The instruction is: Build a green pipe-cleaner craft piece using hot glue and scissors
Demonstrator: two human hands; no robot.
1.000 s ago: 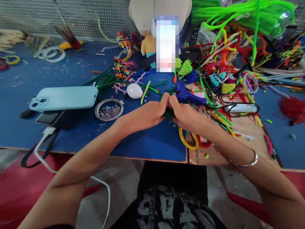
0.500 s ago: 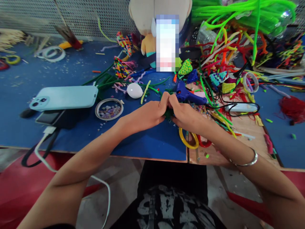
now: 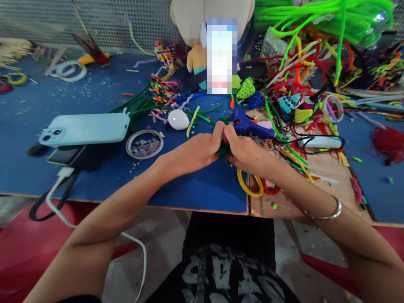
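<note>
My left hand [image 3: 203,147] and my right hand [image 3: 243,149] meet over the blue table, fingertips pinched together. Between them shows a bit of a dark green fuzzy pipe cleaner [image 3: 224,148]; most of it is hidden by the fingers. A blue glue gun [image 3: 251,126] lies just beyond my right hand. Below that hand, the yellow handle [image 3: 254,195] and red handle [image 3: 272,191] of scissors stick out. To the left of my left hand sit a white egg-shaped object [image 3: 178,120] and a round dish of beads [image 3: 127,145].
A light blue phone [image 3: 91,128] rests on a dark device at left, with a white cable hanging off the edge. Tangled pipe cleaners [image 3: 295,75] and a green bundle [image 3: 356,21] fill the right rear. A plush toy [image 3: 186,25] and a blurred screen [image 3: 221,54] stand at the back.
</note>
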